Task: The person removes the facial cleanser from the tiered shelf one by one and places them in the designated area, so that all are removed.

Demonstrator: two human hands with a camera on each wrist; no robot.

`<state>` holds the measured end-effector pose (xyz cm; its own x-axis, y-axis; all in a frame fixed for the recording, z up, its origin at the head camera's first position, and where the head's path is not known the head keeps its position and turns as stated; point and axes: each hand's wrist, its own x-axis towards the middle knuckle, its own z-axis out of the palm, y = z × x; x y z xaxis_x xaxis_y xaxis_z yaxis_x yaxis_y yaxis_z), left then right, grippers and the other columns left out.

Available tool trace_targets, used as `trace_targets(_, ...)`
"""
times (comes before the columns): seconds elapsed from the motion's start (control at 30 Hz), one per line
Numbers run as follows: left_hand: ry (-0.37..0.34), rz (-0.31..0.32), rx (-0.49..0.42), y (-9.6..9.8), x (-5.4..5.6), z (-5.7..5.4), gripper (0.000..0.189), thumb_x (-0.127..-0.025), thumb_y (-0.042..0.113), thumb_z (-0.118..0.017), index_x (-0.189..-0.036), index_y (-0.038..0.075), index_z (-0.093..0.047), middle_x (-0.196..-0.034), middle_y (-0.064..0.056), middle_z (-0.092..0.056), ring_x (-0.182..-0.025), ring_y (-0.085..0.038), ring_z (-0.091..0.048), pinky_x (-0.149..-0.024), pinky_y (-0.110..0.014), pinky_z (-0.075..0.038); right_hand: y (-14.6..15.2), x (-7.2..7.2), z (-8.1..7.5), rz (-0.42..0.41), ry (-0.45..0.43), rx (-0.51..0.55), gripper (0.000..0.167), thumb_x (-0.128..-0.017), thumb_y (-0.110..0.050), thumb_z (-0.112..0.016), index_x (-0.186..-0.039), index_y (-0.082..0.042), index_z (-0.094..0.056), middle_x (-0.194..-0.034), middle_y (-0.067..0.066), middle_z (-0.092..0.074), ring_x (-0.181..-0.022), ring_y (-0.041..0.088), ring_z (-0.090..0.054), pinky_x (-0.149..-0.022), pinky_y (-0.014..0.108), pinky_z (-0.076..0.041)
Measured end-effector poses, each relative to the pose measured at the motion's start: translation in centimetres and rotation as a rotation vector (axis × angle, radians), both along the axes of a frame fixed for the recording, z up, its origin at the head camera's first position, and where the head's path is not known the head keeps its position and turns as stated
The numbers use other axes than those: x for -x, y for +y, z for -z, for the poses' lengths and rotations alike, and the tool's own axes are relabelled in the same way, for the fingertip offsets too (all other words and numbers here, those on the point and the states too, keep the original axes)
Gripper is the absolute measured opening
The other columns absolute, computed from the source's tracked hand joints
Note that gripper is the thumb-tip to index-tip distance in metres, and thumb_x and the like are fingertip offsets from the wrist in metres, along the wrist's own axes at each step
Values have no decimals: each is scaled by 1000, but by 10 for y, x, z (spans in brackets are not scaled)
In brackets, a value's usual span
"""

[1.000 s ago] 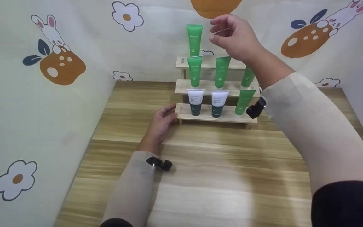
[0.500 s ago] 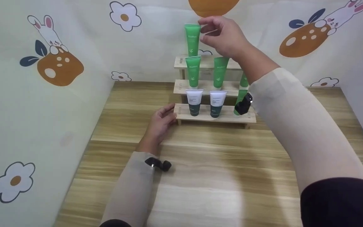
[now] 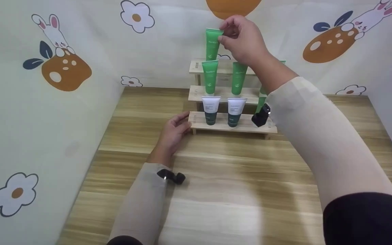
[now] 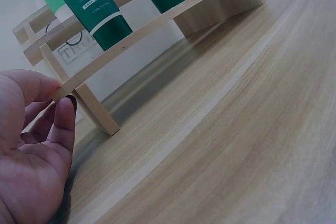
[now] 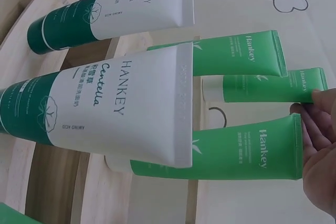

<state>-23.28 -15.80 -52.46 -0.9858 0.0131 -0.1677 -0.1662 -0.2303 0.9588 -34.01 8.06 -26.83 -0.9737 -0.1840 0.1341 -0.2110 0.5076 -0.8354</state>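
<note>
A green squeeze tube (image 3: 212, 47) stands on the top tier of a three-tier wooden display rack (image 3: 197, 119). My right hand (image 3: 245, 41) pinches its flat upper end between thumb and fingers. In the right wrist view, the thumb overlaps the end of that green tube (image 5: 247, 86), behind two nearer green ones. My left hand (image 3: 172, 132) grips the left end of the lowest tier. Close up in the left wrist view, fingertips and thumb of the left hand (image 4: 39, 150) pinch the board's corner.
Two white-and-dark-green tubes (image 3: 211, 110) stand on the lowest tier, with a green one partly behind the right wrist camera (image 3: 261, 115). Green tubes (image 3: 210, 76) line the middle tier, the rightmost mostly hidden by my forearm. A patterned wall stands behind the rack.
My right hand has moved left to the top green tube and taken hold of its upper end. That tube has shifted slightly right and leans a little. The left hand stays put.
</note>
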Motion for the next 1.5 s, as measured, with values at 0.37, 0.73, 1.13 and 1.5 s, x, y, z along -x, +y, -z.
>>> trace_targets(0.37,-14,4,-2,0,0,0,52,-101,-1,-65,-152,4,-56,-154,-15,-60,-113,-15,-67,-90,-24,-59,41,-4,-9,31,29,155,25,-106,-17,-65,-131,-18,-61,-116,-6,-67,-116,17,-70,-108,28,-58)
trace_targets(0.73,-8,-2,-1,0,0,-1,52,-101,-1,-66,-151,3,-57,-153,-16,-61,-114,-14,-66,-90,-22,-59,101,-17,-14,117,46,345,30,-105,-16,-67,-135,-17,-61,-118,-2,-67,-113,14,-70,-107,25,-58)
trace_targets(1.13,-10,-7,19,0,0,-1,51,-101,-1,-64,-151,2,-56,-155,-14,-59,-114,-14,-67,-89,-22,-59,165,-32,1,180,50,595,34,-101,-10,-72,-133,-11,-61,-116,2,-65,-105,15,-69,-89,16,-61)
trace_targets(1.5,-5,4,12,-1,1,0,52,-100,-1,-65,-151,3,-57,-156,-13,-58,-117,-16,-66,-90,-23,-60,216,-46,42,249,29,774,44,-98,-7,-75,-138,-11,-57,-118,4,-62,-108,17,-64,-87,23,-64)
